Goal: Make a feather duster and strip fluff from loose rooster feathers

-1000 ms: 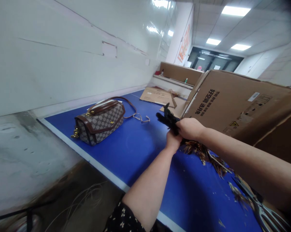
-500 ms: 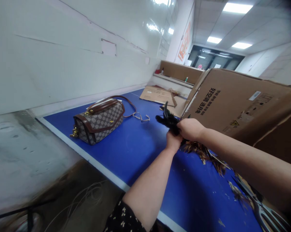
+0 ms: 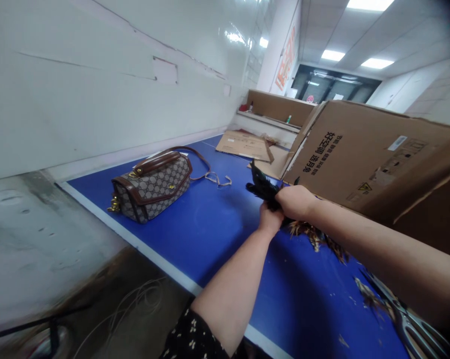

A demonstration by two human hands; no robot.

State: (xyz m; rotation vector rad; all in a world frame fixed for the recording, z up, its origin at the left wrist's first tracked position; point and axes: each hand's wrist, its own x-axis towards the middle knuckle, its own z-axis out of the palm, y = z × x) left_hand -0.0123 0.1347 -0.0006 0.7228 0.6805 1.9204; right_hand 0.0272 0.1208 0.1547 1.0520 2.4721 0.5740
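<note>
Inside table edge (image 3: 168,267) | left fingers (image 3: 268,214), right fingers (image 3: 286,197) clasp black feathers (image 3: 264,188) | bare tabletop (image 3: 217,229) leftward

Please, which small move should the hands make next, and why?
Probably the right hand should gently straighten the black feathers while the left hand holds them: their tips splay in different directions, and both hands grip them.

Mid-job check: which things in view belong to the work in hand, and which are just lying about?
In the work:
dark feathers, gripped by the left hand and right hand
brown feathers, probably
scissors, likely, though neither hand holds them

Apparently just lying about:
handbag
thin pale strip near it
flattened cardboard
large cardboard box, perhaps
</note>
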